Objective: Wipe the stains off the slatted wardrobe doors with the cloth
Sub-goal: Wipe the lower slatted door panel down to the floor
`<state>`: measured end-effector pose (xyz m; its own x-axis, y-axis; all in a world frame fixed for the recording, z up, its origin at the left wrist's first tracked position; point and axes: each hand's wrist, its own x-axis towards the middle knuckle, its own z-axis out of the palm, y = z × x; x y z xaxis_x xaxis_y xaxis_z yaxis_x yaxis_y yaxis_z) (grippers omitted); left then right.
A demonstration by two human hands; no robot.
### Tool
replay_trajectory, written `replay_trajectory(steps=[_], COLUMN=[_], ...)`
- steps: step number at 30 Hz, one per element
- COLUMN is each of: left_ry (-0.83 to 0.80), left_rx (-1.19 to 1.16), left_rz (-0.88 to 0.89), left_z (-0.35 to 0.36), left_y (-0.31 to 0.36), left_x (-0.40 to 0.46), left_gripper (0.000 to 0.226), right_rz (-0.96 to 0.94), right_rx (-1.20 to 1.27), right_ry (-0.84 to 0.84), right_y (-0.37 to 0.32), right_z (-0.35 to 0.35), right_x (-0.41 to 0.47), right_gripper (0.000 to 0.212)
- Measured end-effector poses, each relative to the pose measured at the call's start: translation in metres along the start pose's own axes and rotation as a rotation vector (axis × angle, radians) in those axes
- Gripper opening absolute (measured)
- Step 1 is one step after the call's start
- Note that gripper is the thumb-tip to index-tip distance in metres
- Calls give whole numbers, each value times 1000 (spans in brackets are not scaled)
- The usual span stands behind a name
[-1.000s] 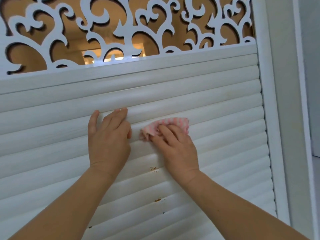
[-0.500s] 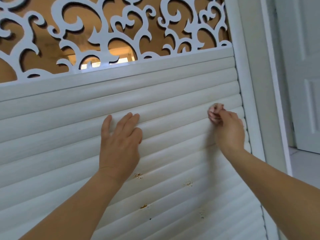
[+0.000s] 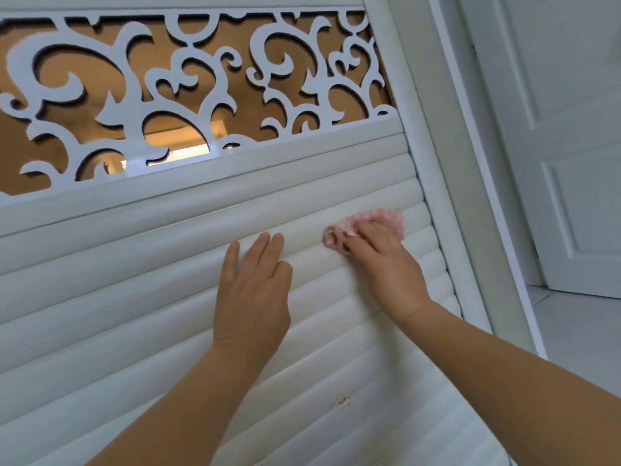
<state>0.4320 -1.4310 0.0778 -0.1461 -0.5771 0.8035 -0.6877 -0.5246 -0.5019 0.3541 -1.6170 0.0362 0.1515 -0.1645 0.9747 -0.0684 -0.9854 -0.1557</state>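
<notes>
Cloth [image 3: 376,220], pink-and-white, is pressed against an upper slat of the wardrobe door [image 3: 134,297] by the right hand [image 3: 386,264], near the door's right frame [image 3: 433,196]. Fingers are laid over the bunched cloth; whether the thumb is curled under it cannot be told. Left hand [image 3: 252,290] is laid flat on the slats just beside, fingers straight and close together, nothing held; it looks to be used as a brace.

Step in hand, as judged: upper slats being wiped along their length.

To be done well:
- Strokes should be run along the slat, not across it, so the cloth is kept in the groove between slats where dirt is likely trapped.
- Pressure should be kept on the fingertips, with the cloth folded thick enough that the curved face is followed.
- The door should be kept steadied by the flat hand, since a panel like this may flex or swing under a push.

Not yet dealt with: brown speckled stain [image 3: 341,400] lower down, well below both hands, between the forearms. Fainter specks near the bottom edge are too small to be made out. A clean face of the cloth is probably best saved for that patch, to avoid smearing.
</notes>
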Motion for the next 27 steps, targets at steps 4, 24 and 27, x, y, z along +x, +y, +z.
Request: replay_trajectory(steps=[4, 24, 27], left_ry=[49, 91, 103], left_rx=[-10, 39, 33], left_rz=[2, 29, 29], left_z=[7, 7, 7], left_y=[0, -1, -1], left_x=[0, 4, 5], left_gripper=[18, 17, 18], right_rz=[349, 497, 130], right_rx=[-32, 117, 124], right_ry=[21, 174, 94], right_y=[34, 16, -20], right_z=[-8, -7, 9], right_x=[8, 31, 26], right_gripper=[53, 36, 47])
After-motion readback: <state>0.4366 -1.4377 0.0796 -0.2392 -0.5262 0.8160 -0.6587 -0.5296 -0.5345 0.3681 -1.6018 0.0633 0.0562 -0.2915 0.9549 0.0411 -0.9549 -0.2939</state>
